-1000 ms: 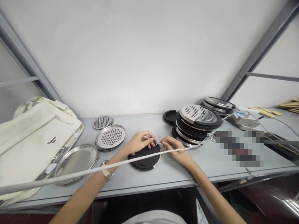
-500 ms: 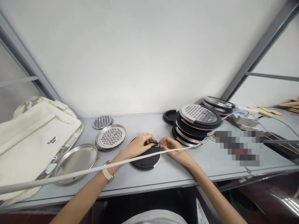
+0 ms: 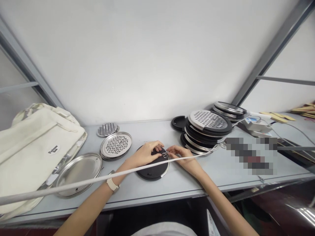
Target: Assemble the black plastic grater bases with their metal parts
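A black round disc [image 3: 153, 171] with a metal rim along its right side lies flat on the table before me. At its upper right edge is a small wire ring [image 3: 164, 155]. My left hand [image 3: 149, 152] rests over the disc, fingers curled, with thumb and fingertips at the ring. From the right, my right hand [image 3: 180, 155] pinches the ring's other side with thumb and index finger. The exact grip of both hands is partly hidden. A white cord [image 3: 137, 168] crosses the view in front of the disc and my right wrist.
Perforated metal grater discs [image 3: 116, 145] and a plain metal plate [image 3: 81, 172] lie on the left, beside a cream bag [image 3: 36, 144]. On the right stand stacked black-rimmed graters [image 3: 209, 126], with another stack [image 3: 228, 109] behind. A white box [image 3: 257, 125] sits farther right.
The wire ring now shows more fully between my fingertips, lying lower over the disc. My right hand has shifted slightly; the disc stays in place.
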The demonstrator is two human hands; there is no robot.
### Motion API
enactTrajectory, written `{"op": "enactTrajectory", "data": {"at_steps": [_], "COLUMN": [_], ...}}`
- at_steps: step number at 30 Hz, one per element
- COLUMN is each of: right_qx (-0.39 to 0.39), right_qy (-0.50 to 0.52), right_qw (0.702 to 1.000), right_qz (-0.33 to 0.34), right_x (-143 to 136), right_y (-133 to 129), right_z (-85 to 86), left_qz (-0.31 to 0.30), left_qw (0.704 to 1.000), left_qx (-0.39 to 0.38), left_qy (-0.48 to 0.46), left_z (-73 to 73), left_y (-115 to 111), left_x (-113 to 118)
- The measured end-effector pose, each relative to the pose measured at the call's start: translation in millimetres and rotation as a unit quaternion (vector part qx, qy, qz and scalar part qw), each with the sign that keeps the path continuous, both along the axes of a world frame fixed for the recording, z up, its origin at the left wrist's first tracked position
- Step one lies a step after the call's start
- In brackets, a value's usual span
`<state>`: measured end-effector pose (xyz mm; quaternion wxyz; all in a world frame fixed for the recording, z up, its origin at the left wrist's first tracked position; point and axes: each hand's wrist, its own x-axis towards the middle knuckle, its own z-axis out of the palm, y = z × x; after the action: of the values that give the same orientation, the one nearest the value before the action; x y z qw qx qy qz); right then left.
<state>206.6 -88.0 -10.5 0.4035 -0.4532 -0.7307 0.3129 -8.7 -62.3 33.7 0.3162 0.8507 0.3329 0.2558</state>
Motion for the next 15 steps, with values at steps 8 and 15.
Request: {"op": "enactTrajectory", "data": {"at_steps": [8,15], "right_qx": [0.087,0.090], "right_qy": [-0.103,-0.125], "right_qw": [0.990,0.987], "right_qz": [0.036,0.034], "right_x": [-5,-6], "right_y": [-10,-16], "right_z": [4.9,5.5], "left_qz": [-0.029,-0.048], "left_qw": [0.999,0.998], "left_qx": [-0.034,-0.040], "left_qy": [-0.003,-0.002], "left_z": [3.0,4.8], "left_y": [3,6], "left_x": [-4,-6]}}
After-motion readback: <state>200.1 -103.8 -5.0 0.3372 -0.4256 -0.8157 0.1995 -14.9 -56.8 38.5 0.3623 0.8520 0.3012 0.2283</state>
